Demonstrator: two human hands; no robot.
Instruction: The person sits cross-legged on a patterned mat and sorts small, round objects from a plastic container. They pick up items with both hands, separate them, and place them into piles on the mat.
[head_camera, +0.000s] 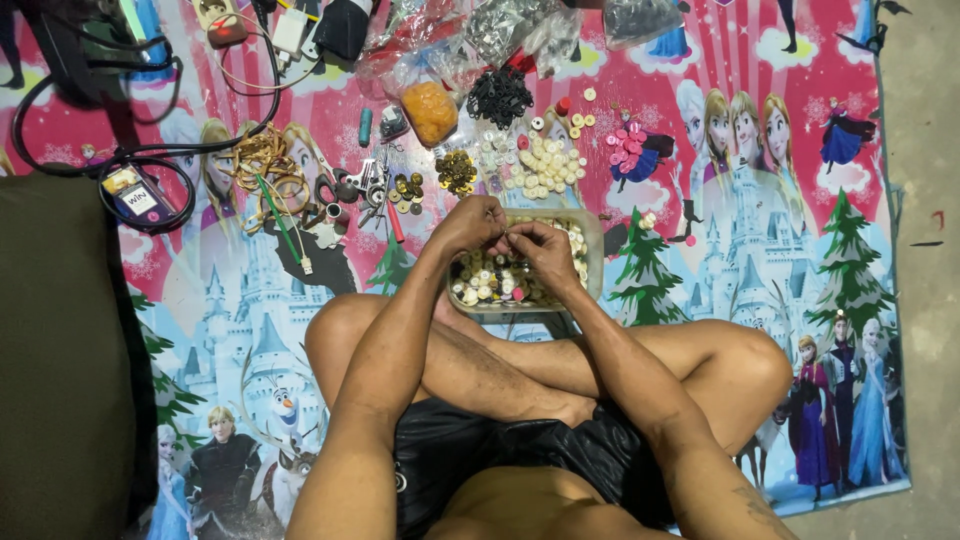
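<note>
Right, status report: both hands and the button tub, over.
Left hand and right hand pinched together over button tub. Item between fingers too small to tell. Nothing blocking.

Item pinched between hands (505, 238) too small to tell.

A tub (590, 232) of buttons sits on the mat (700, 300) before the crossed legs, loose button piles (545, 165) behind it, cables (150, 150) far left
</note>
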